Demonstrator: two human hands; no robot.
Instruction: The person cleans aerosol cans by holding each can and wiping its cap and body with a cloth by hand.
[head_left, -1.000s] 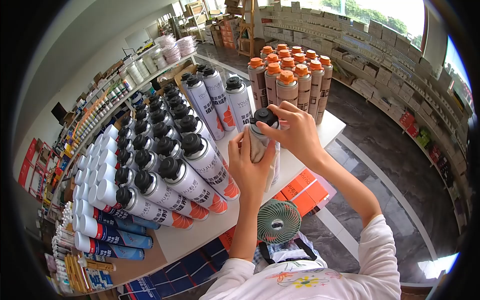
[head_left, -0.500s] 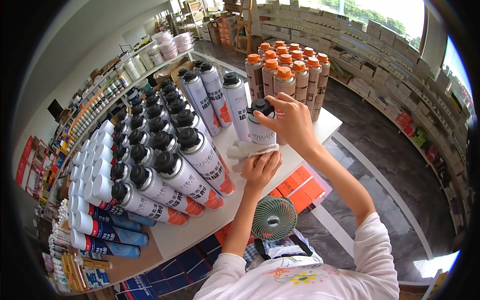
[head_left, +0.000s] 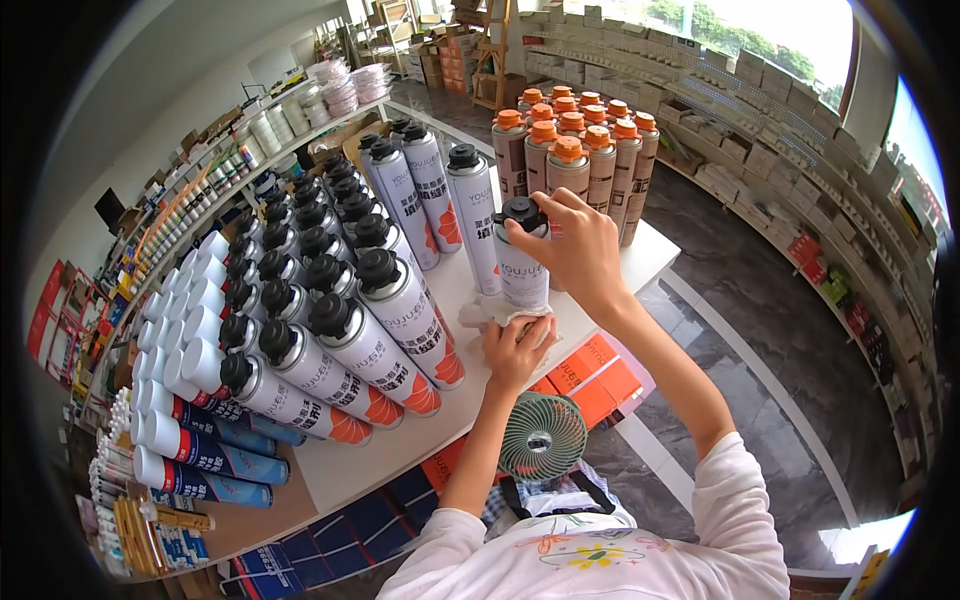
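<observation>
A white spray foam can [head_left: 522, 270] with a black cap stands upright near the front edge of the table. My right hand [head_left: 583, 245] is closed around its top, thumb and fingers at the cap. Lower down, my left hand [head_left: 517, 352] presses a crumpled white cloth [head_left: 540, 322] against the can's base, fingers bent over it. Close behind stands another foam can [head_left: 473, 215] of the same kind. Several more white cans [head_left: 405, 310] with black caps fill the table to the left.
Cans with orange caps [head_left: 568, 165] stand at the table's [head_left: 650, 262] far right. White-capped blue cans [head_left: 215, 455] are on the left. A green fan [head_left: 541, 437] sits at my chest, beside orange boxes [head_left: 590, 380] below the table edge. Stocked shelves [head_left: 720, 130] line the right wall.
My left hand and the cloth have slid down the can to its base, baring more of the label. My right hand keeps its hold at the top.
</observation>
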